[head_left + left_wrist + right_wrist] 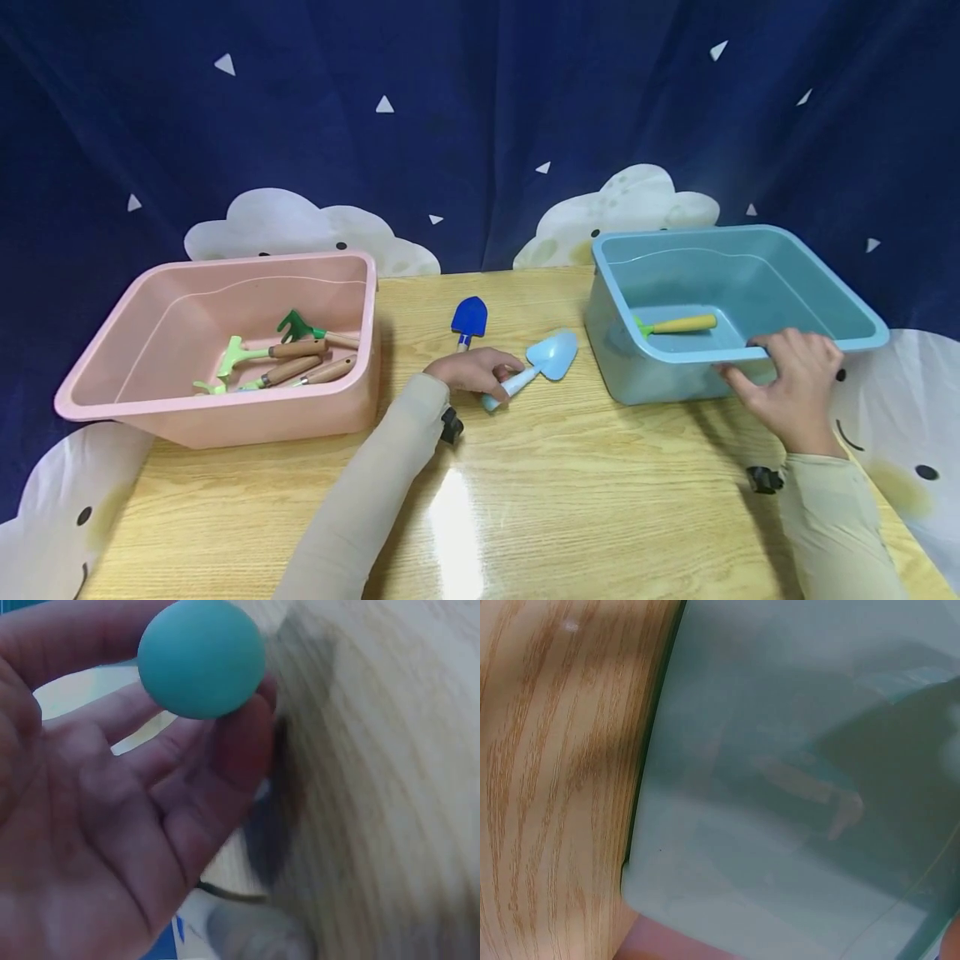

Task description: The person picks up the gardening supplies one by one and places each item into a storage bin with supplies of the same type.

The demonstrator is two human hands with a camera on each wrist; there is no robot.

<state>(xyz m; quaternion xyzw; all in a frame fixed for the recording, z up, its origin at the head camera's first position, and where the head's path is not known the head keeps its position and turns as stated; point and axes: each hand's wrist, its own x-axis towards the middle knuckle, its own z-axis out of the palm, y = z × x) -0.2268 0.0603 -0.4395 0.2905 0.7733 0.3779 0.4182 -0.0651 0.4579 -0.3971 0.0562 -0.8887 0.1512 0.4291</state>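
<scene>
My left hand (474,372) pinches the handle of a light blue trowel (553,355) above the table, its blade pointing right. In the left wrist view, the handle's round teal end (201,658) shows between thumb and fingers. Just behind that hand lies a dark blue shovel (469,318), its handle partly hidden by the hand. My right hand (797,385) grips the front rim of the blue tub (750,353), fingers over the edge and thumb outside. Inside this tub lies a tool with a yellow handle (682,324) and a green end. Mostly the tub's outer wall (780,847) fills the right wrist view.
At the left stands a pink tub (255,417) holding several garden tools, among them a green rake (296,326) and a light green tool with a wooden handle (236,353). A dark blue curtain (465,125) hangs behind the wooden table (585,500).
</scene>
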